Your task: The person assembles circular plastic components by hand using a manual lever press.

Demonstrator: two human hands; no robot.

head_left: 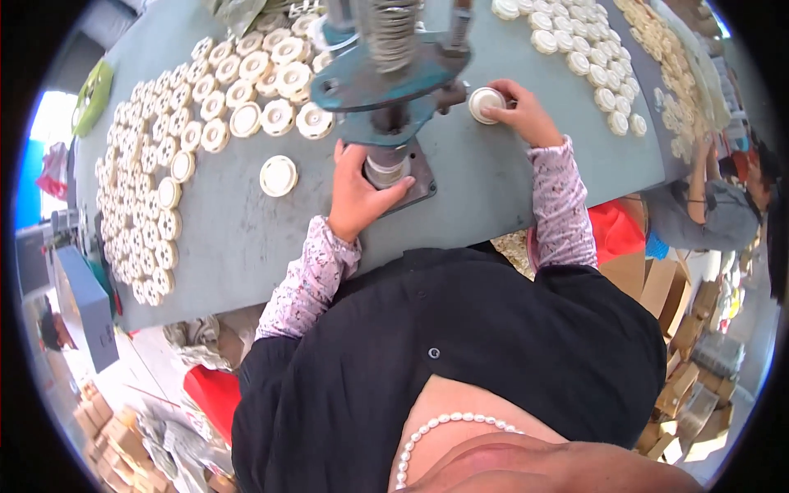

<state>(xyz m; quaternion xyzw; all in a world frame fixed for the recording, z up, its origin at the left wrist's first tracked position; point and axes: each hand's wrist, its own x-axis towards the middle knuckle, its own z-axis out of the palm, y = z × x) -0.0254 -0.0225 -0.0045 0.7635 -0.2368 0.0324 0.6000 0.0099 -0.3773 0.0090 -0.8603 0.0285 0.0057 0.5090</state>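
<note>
A teal hand press [386, 89] with a coiled spring stands on the table. Beneath its head, my left hand [355, 194] curls its thumb and fingers around a pale round part [385, 170], whose lower side is hidden. My right hand [530, 117], to the right of the press, grips a white round plastic cap [483, 105] by its edge, thumb on top. Left of my left hand, a single cream cap [278, 176] lies by itself on the tabletop.
Many cream caps with recessed faces [212, 105] cover the table's left side. Smooth white caps [588, 49] lie in rows at the far right. A green basket [93, 97] sits at the left edge. Another person [705, 215] works at the right, near cardboard boxes [678, 386].
</note>
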